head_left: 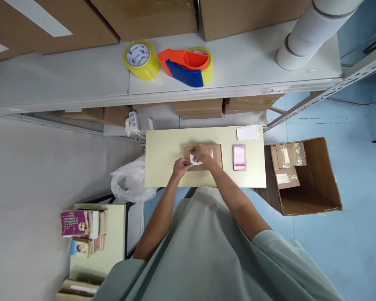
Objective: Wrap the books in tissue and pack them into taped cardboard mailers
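Note:
A flat brown cardboard package lies on the cream tabletop in front of me. On its face is a white label, partly covered by my fingers. My left hand is at the label's lower left corner, thumb and fingers pinched together at its edge. Above it, my right hand rests over the label with its fingers apart and their tips touching the paper. To the right of the package lies a phone with a pinkish, blurred screen.
White paper slips lie at the table's back right. A large open carton with small packages stands right. Yellow tape and a tape dispenser sit on the shelf. Left are a plastic bag and books.

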